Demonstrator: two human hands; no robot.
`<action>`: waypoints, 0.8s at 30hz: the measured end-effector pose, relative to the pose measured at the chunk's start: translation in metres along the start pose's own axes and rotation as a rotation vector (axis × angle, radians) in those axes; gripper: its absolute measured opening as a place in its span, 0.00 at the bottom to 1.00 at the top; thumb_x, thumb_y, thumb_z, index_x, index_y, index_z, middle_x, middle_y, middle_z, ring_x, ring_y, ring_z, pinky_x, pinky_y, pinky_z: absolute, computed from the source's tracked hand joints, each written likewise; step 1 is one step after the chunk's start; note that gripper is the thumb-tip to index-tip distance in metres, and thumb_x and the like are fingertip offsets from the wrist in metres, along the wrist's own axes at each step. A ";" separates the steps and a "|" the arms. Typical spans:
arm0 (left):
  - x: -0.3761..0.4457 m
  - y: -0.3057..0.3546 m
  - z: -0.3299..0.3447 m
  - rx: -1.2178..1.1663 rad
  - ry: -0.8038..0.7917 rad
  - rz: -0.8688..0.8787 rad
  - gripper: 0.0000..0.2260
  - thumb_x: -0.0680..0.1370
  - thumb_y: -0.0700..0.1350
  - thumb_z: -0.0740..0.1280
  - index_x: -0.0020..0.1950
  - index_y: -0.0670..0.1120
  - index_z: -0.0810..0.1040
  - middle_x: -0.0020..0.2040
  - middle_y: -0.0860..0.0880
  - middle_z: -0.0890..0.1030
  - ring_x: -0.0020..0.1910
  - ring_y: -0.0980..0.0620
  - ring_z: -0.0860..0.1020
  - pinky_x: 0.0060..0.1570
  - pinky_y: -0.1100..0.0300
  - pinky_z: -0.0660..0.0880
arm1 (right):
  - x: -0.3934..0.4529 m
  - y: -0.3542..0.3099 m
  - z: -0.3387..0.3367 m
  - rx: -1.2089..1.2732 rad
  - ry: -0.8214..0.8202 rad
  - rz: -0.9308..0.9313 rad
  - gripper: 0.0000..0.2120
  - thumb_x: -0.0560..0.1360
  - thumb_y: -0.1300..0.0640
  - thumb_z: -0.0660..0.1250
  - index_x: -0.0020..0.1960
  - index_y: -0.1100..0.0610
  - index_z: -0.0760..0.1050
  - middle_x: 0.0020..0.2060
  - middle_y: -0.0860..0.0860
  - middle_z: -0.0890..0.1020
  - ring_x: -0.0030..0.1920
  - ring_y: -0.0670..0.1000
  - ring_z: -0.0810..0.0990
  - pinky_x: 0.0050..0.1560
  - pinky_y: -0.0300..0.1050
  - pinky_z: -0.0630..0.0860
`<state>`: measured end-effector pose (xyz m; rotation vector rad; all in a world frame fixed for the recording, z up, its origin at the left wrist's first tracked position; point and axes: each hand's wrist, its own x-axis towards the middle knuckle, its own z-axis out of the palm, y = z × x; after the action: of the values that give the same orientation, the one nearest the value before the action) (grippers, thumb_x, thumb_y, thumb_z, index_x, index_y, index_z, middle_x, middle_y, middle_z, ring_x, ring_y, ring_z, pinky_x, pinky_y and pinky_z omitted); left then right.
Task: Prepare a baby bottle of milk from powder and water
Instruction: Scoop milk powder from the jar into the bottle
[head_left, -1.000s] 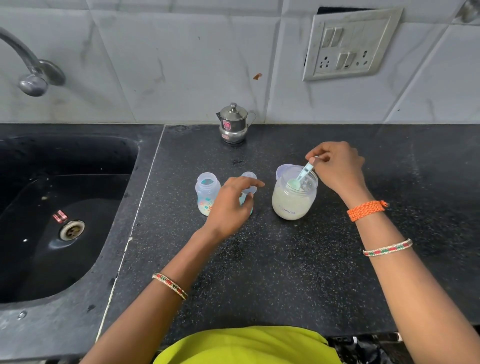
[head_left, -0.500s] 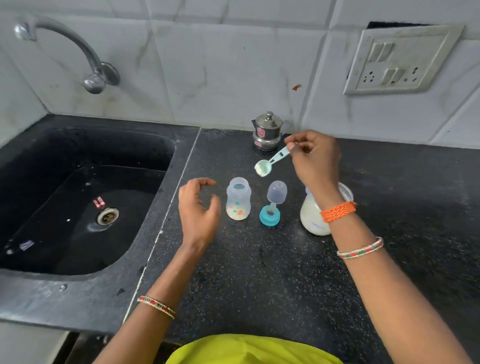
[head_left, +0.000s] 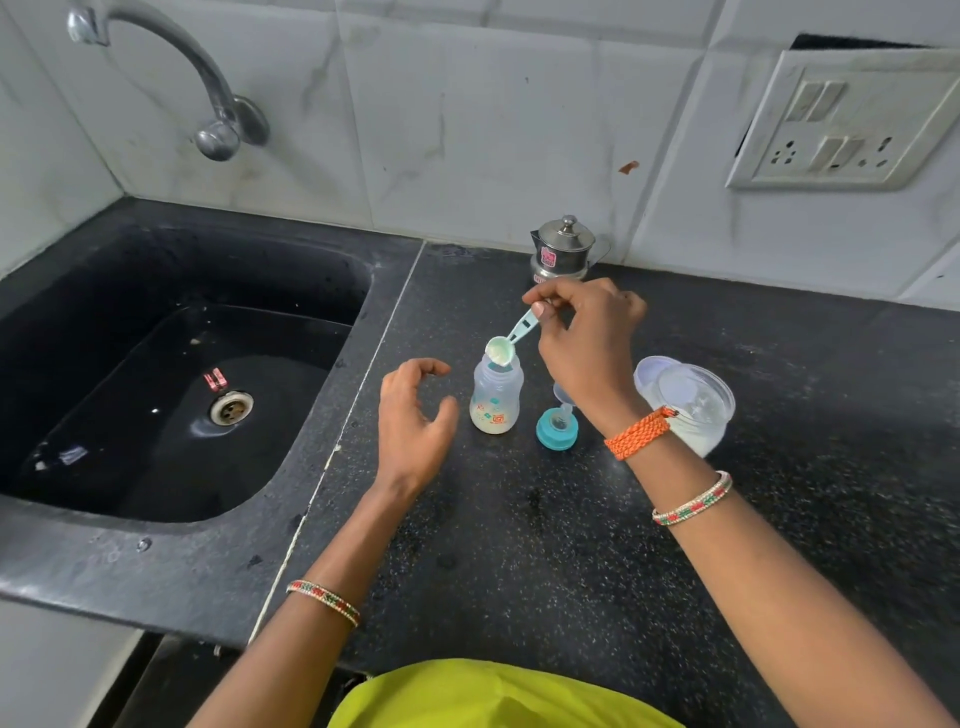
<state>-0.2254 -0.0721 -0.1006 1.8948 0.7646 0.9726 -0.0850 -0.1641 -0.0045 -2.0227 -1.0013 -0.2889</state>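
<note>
Head view shows the right hand (head_left: 587, 343) pinching the handle of a small teal measuring scoop (head_left: 511, 343) between thumb and fingers; half a second ago the scoop hung in the air above and between the bottle and the steel pot, and a second ago it was down inside the powder jar (head_left: 691, 410); now its bowl sits right over the open mouth of the baby bottle (head_left: 496, 397), touching or just above the rim, I cannot tell which; that reads as a scoop of powder about to be tipped in, so the powder step is in hand and the water step is not yet visible.

The scoop's long axis runs on a slant, handle up and away toward the right hand's fingertips, bowl down and toward the left hand; pale powder shows in the bowl, which faces up. The bottle stands upright between the two hands, neck pointing straight up, with a pale layer at its bottom.

The left hand (head_left: 415, 415) is open and empty, fingers curled loosely, just beside the bottle without touching it; earlier it was nearer the teal nipple cap (head_left: 557, 427), which now lies under the right wrist. The jar stands open beyond the right wrist.
</note>
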 end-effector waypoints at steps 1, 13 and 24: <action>0.000 -0.001 0.000 -0.004 0.005 0.003 0.12 0.68 0.44 0.63 0.51 0.53 0.73 0.52 0.57 0.76 0.54 0.65 0.69 0.48 0.65 0.68 | 0.000 0.000 0.000 -0.007 0.004 -0.007 0.09 0.74 0.61 0.67 0.47 0.49 0.81 0.38 0.47 0.82 0.44 0.44 0.69 0.49 0.41 0.52; 0.005 -0.009 0.009 0.111 -0.307 -0.028 0.28 0.69 0.54 0.67 0.67 0.50 0.66 0.64 0.54 0.70 0.66 0.57 0.62 0.63 0.58 0.61 | -0.028 -0.010 -0.004 -0.309 -0.054 -0.509 0.15 0.66 0.65 0.73 0.51 0.54 0.82 0.33 0.49 0.82 0.43 0.54 0.80 0.54 0.50 0.59; 0.018 -0.015 0.027 0.219 -0.383 -0.013 0.24 0.71 0.55 0.73 0.63 0.50 0.72 0.60 0.53 0.77 0.62 0.52 0.70 0.63 0.47 0.63 | -0.055 0.012 0.005 -0.247 0.167 -0.555 0.08 0.68 0.65 0.72 0.45 0.55 0.83 0.37 0.45 0.85 0.46 0.51 0.78 0.56 0.52 0.61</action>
<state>-0.1957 -0.0618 -0.1173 2.1764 0.6722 0.5066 -0.1130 -0.1943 -0.0428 -1.8550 -1.4619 -0.8983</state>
